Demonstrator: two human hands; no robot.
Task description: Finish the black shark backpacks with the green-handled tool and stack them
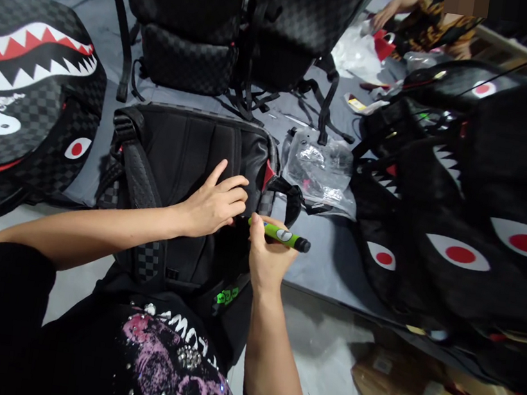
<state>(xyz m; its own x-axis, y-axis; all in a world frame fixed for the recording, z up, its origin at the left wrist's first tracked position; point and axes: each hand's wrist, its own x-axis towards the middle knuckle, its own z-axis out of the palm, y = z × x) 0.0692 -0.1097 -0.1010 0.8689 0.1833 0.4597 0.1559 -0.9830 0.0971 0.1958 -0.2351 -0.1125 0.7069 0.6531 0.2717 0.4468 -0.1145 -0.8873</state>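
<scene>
A black backpack (187,148) lies back side up before me, its strap (137,174) along the left and a checkered edge showing. My left hand (219,201) rests on its padded back panel, fingers spread, holding nothing. In my right hand (271,250) is a green marker pen (283,233) with a dark end pointing right; its tip meets the bag's right side near my left fingers, though whether it touches is hidden. A small red tab (269,175) shows on the bag's right edge just above the pen.
Dark checkered bags (185,57) stand at the back. A shark-mouth backpack (19,94) lies left; more black bags with red eyes (460,256) are piled right. A clear plastic bag (320,166) lies beside my backpack. A cardboard box (393,389) sits low right. Another person's hand (387,14) appears far back.
</scene>
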